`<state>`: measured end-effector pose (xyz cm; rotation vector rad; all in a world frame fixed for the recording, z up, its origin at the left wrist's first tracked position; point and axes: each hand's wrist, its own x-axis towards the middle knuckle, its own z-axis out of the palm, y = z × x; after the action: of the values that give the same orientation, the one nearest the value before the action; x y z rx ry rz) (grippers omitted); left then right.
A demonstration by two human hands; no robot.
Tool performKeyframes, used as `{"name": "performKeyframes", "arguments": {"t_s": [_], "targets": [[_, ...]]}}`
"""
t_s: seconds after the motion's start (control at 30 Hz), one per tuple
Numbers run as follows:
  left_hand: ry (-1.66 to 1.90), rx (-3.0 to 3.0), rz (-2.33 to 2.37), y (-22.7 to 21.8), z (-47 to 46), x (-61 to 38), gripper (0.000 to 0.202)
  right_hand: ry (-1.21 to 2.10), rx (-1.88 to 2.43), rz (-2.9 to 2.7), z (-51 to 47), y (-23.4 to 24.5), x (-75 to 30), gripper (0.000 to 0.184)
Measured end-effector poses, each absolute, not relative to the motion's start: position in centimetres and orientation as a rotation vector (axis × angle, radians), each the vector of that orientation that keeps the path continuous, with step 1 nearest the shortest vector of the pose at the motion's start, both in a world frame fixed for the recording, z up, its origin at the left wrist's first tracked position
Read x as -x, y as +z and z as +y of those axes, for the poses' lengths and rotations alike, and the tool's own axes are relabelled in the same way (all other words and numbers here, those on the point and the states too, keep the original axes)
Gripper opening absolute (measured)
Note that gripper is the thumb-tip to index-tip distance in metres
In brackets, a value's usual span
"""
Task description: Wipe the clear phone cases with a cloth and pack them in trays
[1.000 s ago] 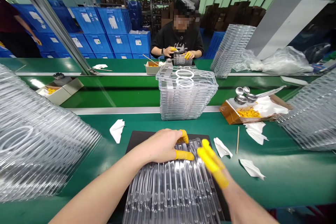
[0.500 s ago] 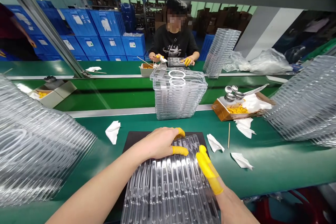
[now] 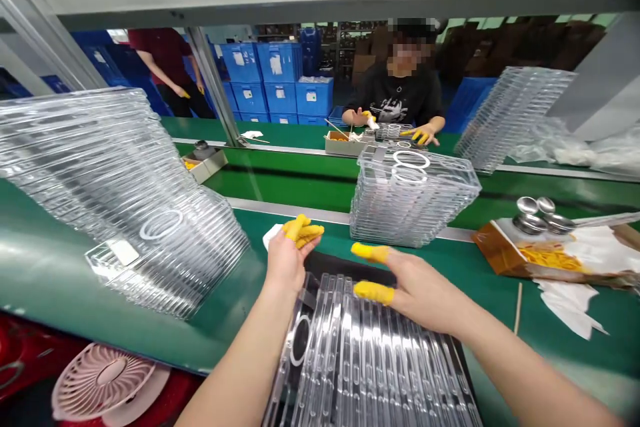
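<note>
A row of clear plastic trays (image 3: 370, 347) stands on edge on a black mat (image 3: 350, 267) in front of me. The leftmost one shows a white ring and a grey strip. My left hand (image 3: 293, 250), with yellow finger cots, is raised by the far left corner of the row; its fingers are loosely stretched and I see nothing in them. My right hand (image 3: 415, 283) reaches over the far end of the row with yellow-tipped thumb and finger apart. Whether it touches the trays is hard to tell. A white wipe (image 3: 271, 235) lies behind my left hand.
Tall stacks of clear trays stand at the left (image 3: 115, 167) and ahead (image 3: 410, 207). At right, a box (image 3: 495, 247) holds yellow finger cots, metal-topped bottles and wipes, with a wooden stick (image 3: 518, 307) nearby. A co-worker (image 3: 400, 90) sits opposite; a pink fan (image 3: 107, 377) is lower left.
The view has swung left. My left hand has lifted off the trays to their far left corner, and my right hand has moved from their right side to above the far end.
</note>
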<state>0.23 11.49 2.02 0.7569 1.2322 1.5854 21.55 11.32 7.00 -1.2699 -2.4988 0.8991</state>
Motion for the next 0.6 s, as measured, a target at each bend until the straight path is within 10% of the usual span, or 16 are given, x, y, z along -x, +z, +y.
{"name": "performKeyframes", "arguments": {"t_s": [0.6], "targets": [[1.216,-1.137,1.199,1.2,6.5,0.2,0.029,1.145,1.421,-2.538,10.5,7.6,-19.6,0.032]]}}
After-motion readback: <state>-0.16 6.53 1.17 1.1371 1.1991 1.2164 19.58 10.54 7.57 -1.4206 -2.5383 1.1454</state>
